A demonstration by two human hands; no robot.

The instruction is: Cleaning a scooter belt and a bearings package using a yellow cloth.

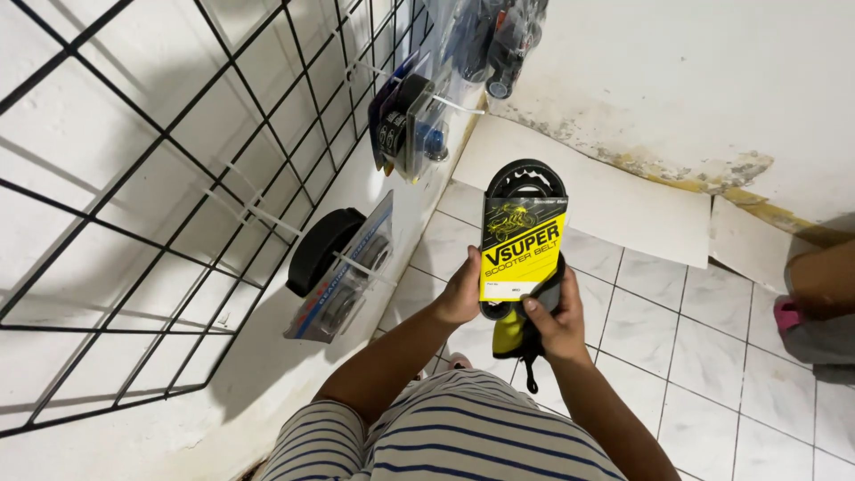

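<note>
I hold a black toothed drive belt in a yellow and black cardboard sleeve upright in front of me. My left hand grips the sleeve's lower left edge. My right hand grips its lower right corner, and a second yellow sleeve with a black belt hangs below under that hand. Both arms reach out over my striped shirt.
A black wire grid panel on the white wall at left carries hanging packaged parts and more packs on hooks. White cardboard sheets lie on the tiled floor. Another person's leg is at the right edge.
</note>
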